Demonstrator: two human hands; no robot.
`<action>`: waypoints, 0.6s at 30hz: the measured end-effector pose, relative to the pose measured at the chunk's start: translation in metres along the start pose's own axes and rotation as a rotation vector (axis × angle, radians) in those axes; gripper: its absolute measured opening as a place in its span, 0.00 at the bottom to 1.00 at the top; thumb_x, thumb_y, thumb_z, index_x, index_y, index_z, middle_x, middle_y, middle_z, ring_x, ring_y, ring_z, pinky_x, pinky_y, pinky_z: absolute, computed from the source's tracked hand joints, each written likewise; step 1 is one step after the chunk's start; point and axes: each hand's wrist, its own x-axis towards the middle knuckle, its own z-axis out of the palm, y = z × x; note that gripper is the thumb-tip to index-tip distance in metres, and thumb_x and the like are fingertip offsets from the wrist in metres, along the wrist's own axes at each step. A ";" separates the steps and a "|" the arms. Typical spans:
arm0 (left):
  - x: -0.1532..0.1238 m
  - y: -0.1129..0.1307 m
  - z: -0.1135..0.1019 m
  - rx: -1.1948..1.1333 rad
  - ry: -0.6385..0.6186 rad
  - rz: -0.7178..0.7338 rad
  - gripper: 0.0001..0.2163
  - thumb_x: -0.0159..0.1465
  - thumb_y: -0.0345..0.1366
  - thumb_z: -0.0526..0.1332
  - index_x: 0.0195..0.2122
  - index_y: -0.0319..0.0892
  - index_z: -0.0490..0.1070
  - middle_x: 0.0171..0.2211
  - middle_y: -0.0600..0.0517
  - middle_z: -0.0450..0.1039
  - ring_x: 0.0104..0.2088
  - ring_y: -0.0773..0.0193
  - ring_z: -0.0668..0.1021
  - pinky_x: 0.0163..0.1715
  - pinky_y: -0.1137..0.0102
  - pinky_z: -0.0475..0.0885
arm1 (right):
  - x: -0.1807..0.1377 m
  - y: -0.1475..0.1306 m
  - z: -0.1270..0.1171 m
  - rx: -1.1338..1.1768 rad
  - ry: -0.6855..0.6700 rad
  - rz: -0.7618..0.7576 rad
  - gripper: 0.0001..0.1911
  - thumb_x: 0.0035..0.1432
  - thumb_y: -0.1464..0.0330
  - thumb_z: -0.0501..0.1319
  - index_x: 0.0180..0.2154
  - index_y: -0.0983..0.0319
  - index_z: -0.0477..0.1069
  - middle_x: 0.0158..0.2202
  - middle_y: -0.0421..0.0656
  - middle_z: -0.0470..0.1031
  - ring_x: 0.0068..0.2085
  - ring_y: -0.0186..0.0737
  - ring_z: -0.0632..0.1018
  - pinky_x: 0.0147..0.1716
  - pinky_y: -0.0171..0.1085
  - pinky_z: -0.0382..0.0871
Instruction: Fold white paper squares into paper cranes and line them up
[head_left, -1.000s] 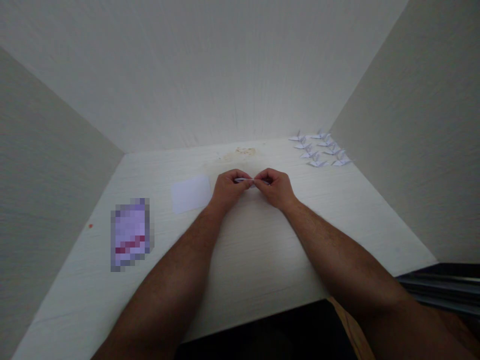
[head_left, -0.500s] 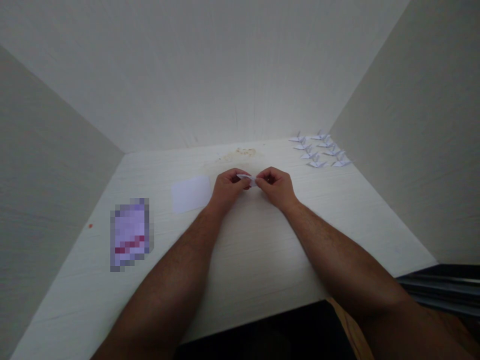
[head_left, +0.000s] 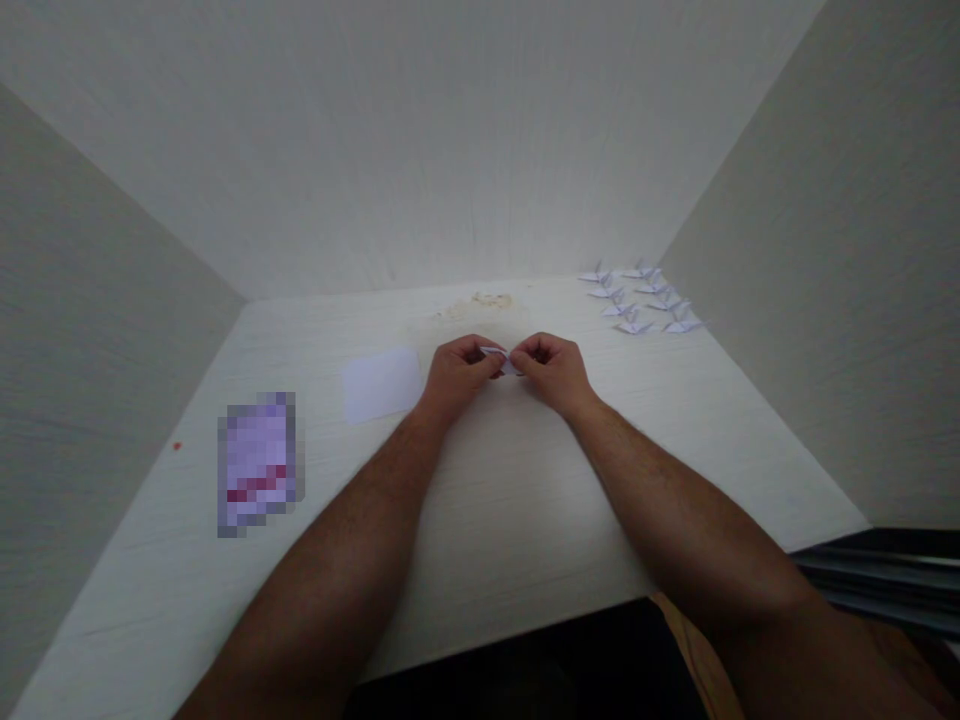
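Just right of the flat white paper square (head_left: 382, 384) on the pale grained table (head_left: 487, 500), the left hand (head_left: 455, 375) and right hand (head_left: 553, 373) meet, fingertips pinched on a small folded paper piece (head_left: 504, 358).

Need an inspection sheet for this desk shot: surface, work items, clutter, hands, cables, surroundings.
Surface: white table; brownish stain near the back edge; red speck at left.
Job's things: folded paper piece between both hands; blank paper sheet lying flat to its left; cluster of folded paper figures in the far right corner.
Clutter: blurred purple packet at left.
Hands: left hand and right hand both pinch the folded paper piece.
Cables: nothing seen.
Surroundings: pale walls on three sides; dark object at lower right, unclear.
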 end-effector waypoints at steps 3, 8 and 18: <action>0.001 -0.002 0.000 0.008 0.007 0.014 0.08 0.53 0.38 0.69 0.33 0.40 0.79 0.22 0.53 0.76 0.24 0.67 0.76 0.27 0.72 0.70 | 0.000 0.000 -0.001 0.008 -0.009 0.011 0.09 0.48 0.61 0.67 0.26 0.60 0.74 0.22 0.38 0.74 0.24 0.32 0.70 0.27 0.36 0.64; 0.001 -0.003 0.001 -0.021 0.002 0.040 0.08 0.52 0.37 0.70 0.31 0.41 0.80 0.22 0.53 0.76 0.24 0.68 0.75 0.28 0.72 0.70 | 0.000 0.000 -0.002 0.083 -0.056 0.049 0.10 0.47 0.61 0.68 0.28 0.60 0.75 0.24 0.39 0.76 0.26 0.34 0.74 0.28 0.36 0.67; 0.000 -0.002 -0.001 -0.024 -0.014 0.013 0.07 0.52 0.37 0.70 0.31 0.40 0.80 0.23 0.52 0.77 0.25 0.67 0.76 0.28 0.71 0.71 | 0.000 0.000 -0.002 -0.002 -0.050 0.018 0.09 0.47 0.61 0.69 0.27 0.61 0.76 0.24 0.40 0.77 0.25 0.32 0.72 0.25 0.34 0.65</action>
